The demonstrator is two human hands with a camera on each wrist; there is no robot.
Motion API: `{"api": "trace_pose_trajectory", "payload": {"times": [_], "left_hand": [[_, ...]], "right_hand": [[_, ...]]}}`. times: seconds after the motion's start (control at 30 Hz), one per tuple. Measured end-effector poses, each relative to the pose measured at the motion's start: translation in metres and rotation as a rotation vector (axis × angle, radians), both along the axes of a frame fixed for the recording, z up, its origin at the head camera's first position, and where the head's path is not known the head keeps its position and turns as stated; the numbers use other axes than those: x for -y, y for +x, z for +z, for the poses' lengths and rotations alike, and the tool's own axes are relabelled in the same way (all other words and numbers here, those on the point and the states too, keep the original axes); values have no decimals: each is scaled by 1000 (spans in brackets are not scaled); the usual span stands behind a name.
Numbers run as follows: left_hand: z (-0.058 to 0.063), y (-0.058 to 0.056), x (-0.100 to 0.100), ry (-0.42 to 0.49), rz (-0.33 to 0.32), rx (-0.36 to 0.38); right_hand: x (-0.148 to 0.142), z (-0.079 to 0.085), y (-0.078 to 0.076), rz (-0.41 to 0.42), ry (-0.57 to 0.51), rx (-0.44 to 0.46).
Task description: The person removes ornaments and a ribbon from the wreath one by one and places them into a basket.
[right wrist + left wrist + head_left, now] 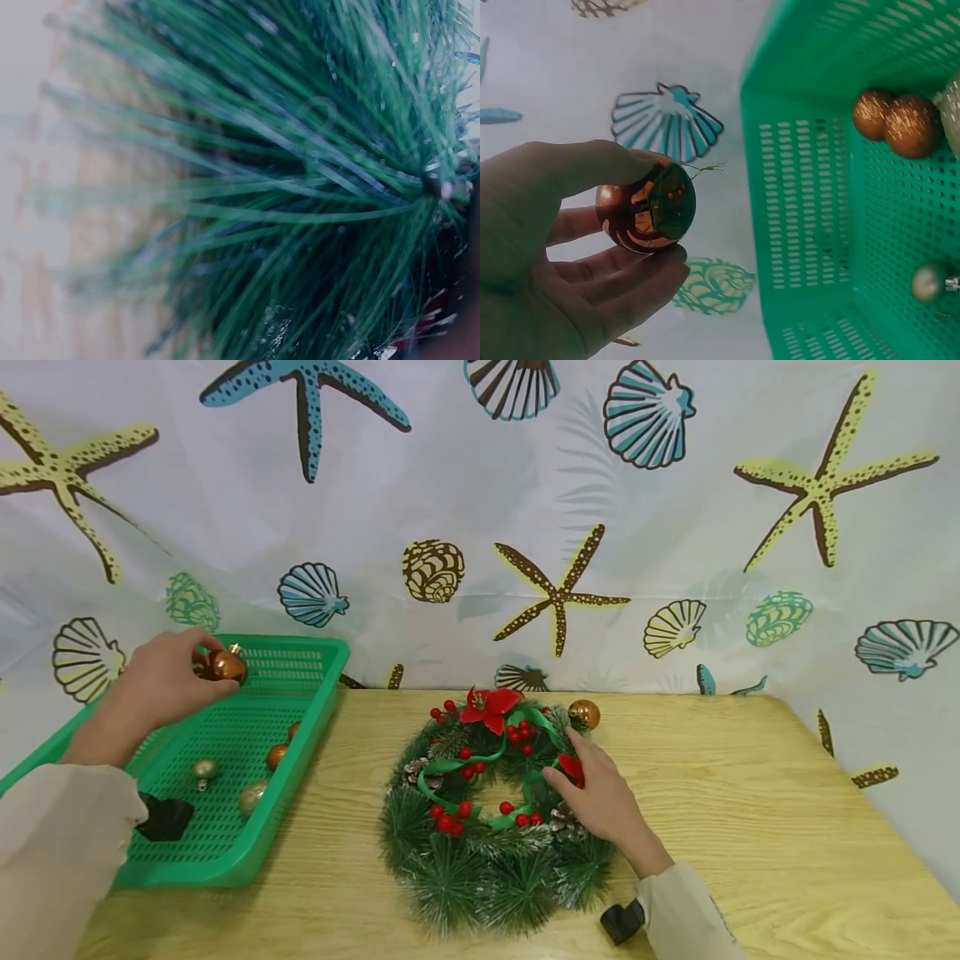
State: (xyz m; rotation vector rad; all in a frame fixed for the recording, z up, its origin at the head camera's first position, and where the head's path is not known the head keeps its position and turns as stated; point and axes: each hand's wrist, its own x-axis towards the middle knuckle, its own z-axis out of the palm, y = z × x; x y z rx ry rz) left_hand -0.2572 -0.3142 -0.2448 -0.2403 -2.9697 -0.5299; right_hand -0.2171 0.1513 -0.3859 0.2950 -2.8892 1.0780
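Observation:
My left hand (168,672) is raised over the far end of the green basket (337,677). It pinches a shiny copper Christmas bauble (646,206) between thumb and fingers; the bauble's thin hanging thread shows in the left wrist view. On the right side of a green wreath (450,885) rests my right hand (603,793), index finger and thumb extended over the needles. Red berries, pinecones, a green ribbon and a red flower (491,708) decorate the wreath. Just beyond my right fingertips, a gold bauble (584,715) sits at its upper right edge. Green needles (300,165) fill most of the right wrist view.
In the basket lie glittery copper baubles (913,126), a small pale gold bauble (205,768) and a larger pale one (252,797). The wooden table (750,827) extends right of the wreath. Behind it hangs a cloth (465,468) printed with shells and starfish.

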Motion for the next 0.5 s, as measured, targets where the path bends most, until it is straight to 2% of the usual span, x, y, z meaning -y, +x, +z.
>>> {"api": "trace_pose_trajectory", "payload": {"times": [0.23,0.5], "left_hand": [[-19,-13,26,-46,4,33],[-35,-20,39,-56,-12,70]], "right_hand": [[1,0,-1,1,-2,6],[-2,-2,-2,-8,5,18]]}}
